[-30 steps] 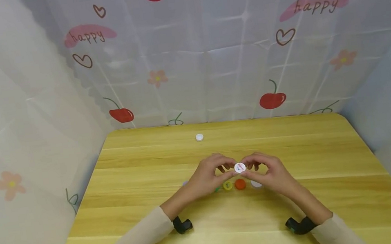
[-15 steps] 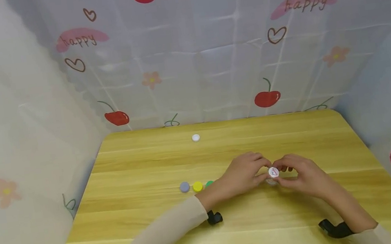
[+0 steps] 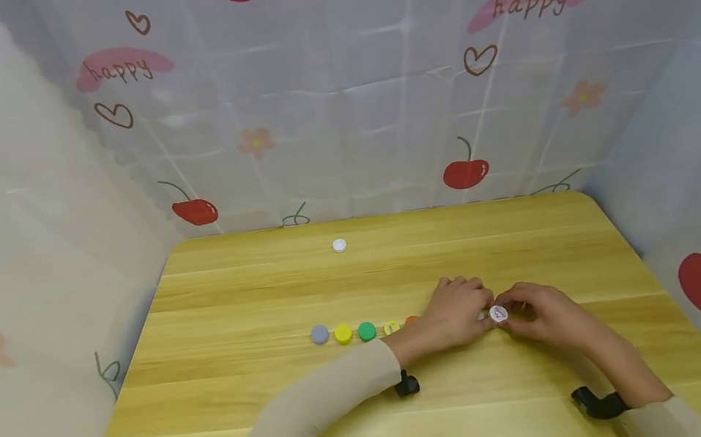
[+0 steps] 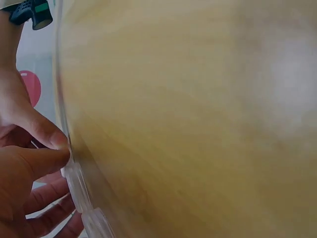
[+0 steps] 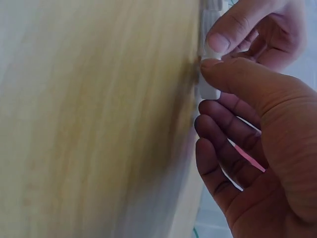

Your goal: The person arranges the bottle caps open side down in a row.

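Note:
A white bottle cap (image 3: 499,313) with a small printed mark is pinched between thumb and fingers of my right hand (image 3: 541,315) at the right end of a row of caps. My left hand (image 3: 454,312) lies against it from the left, its thumb at the same spot in the right wrist view, fingers curled behind. Pale ridged caps (image 4: 79,188) stand edge-on beside my left fingers in the left wrist view. Leftward the row runs lilac-grey cap (image 3: 319,335), yellow cap (image 3: 343,334), green cap (image 3: 367,331), printed yellow cap (image 3: 391,327) and orange cap (image 3: 411,320), partly behind my left hand.
One white cap (image 3: 339,246) lies alone near the back of the wooden table (image 3: 253,283). Printed curtains (image 3: 354,144) hang behind the table and along both sides. Both wrists wear black cameras.
Both hands have moved right with the white cap and come down to the row's right end. The left hand now covers the row's right part, while the caps on the left have come into view.

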`<act>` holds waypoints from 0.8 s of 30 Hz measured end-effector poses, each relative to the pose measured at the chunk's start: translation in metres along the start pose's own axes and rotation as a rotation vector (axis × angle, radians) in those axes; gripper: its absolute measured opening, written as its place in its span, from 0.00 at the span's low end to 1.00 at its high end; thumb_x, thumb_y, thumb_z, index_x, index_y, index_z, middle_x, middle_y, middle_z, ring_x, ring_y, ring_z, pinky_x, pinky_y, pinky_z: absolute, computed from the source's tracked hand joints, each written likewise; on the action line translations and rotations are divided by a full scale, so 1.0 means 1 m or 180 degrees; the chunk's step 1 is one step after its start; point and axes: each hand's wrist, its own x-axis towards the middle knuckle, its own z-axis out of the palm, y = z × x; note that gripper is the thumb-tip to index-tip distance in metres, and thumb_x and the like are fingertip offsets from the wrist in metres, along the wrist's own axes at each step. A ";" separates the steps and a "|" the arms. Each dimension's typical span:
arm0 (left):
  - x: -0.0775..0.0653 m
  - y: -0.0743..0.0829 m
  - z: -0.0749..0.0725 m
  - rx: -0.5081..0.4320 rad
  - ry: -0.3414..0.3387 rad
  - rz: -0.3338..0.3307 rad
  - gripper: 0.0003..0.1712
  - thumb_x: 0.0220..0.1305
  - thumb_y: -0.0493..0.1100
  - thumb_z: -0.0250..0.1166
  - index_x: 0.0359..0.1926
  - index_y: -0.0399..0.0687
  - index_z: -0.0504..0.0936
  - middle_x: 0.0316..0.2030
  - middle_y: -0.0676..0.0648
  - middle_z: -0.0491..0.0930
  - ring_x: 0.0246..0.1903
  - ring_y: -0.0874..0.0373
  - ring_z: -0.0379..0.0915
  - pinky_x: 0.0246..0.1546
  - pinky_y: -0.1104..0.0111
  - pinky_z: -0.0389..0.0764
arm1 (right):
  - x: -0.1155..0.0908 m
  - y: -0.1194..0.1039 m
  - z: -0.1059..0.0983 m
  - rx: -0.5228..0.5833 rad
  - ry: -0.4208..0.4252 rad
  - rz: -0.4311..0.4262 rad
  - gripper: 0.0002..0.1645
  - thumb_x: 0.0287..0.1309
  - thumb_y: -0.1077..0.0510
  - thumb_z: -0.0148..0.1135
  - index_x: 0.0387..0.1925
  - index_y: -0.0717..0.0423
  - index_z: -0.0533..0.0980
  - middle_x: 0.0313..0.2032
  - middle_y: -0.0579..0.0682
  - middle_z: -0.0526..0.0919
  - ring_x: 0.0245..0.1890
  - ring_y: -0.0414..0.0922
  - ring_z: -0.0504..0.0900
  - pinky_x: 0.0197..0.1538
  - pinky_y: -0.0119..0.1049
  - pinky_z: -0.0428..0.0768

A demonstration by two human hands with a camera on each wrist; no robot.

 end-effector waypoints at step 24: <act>-0.028 -0.055 -0.028 -0.0268 0.0126 -0.0439 0.20 0.74 0.65 0.66 0.55 0.63 0.89 0.52 0.59 0.86 0.49 0.59 0.83 0.54 0.60 0.82 | 0.047 -0.033 0.007 0.0238 -0.0288 0.0190 0.29 0.72 0.43 0.70 0.65 0.55 0.80 0.59 0.53 0.86 0.59 0.56 0.85 0.59 0.58 0.86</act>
